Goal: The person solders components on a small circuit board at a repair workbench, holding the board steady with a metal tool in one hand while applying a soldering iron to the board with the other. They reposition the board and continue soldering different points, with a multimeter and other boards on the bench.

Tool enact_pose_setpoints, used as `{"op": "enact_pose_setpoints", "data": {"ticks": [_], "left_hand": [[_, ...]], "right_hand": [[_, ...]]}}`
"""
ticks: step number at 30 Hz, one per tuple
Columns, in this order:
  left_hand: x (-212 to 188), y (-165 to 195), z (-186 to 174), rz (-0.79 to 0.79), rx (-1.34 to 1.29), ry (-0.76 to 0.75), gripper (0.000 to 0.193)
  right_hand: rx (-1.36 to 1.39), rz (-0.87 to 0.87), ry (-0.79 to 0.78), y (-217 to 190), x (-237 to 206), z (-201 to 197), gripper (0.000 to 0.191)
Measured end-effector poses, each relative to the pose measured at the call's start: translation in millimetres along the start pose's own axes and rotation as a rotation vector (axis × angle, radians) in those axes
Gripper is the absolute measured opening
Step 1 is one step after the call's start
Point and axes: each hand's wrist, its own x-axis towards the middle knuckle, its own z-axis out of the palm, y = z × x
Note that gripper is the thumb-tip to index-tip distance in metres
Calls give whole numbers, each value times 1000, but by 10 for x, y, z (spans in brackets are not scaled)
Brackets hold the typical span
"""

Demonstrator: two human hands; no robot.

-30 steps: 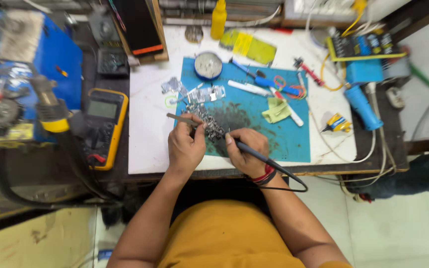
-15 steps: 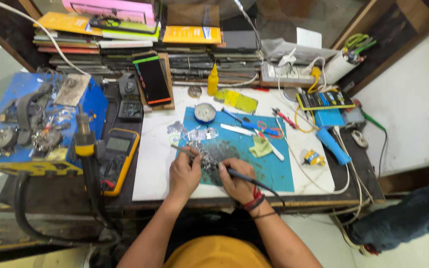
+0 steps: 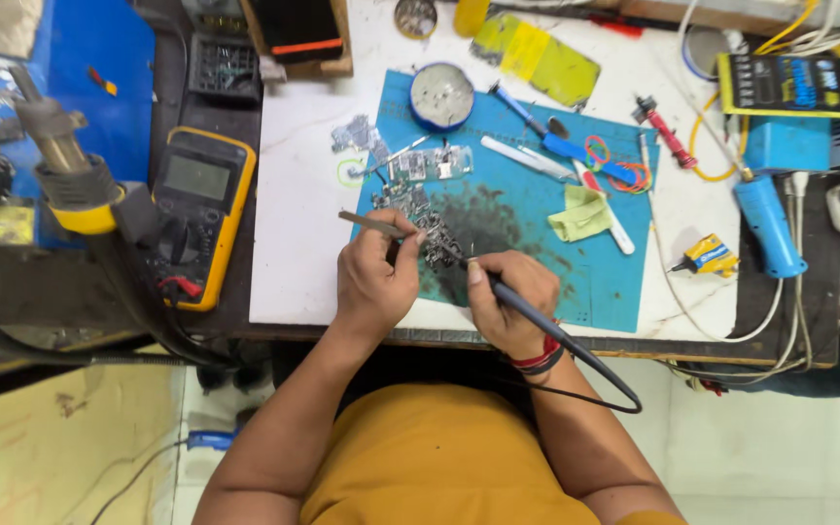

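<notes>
While left hand (image 3: 373, 277) fingers pinch tweezers (image 3: 367, 223), right hand (image 3: 507, 301) fingers grip soldering iron (image 3: 527, 309) w/ tip at circuit board (image 3: 437, 238).

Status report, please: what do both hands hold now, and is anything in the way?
Left hand grips tweezers. Right hand holds soldering iron, tip at circuit board on blue mat. Loose board pieces lie just beyond.
</notes>
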Motion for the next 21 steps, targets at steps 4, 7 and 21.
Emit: {"op": "enact_pose_setpoints", "data": {"ticks": [4,7,21], "left_hand": [[17,39,-13,36,67,-10,13],[3,22,-8,28,52,-14,13],[-27,-66,-21,-46,47,-59,13]], "right_hand": [[-15,-6,-28,-39,27,-25,7],[-12,2,-31,-29,14,-12,8],[12,22,-81,19,-26,11,8]]}}
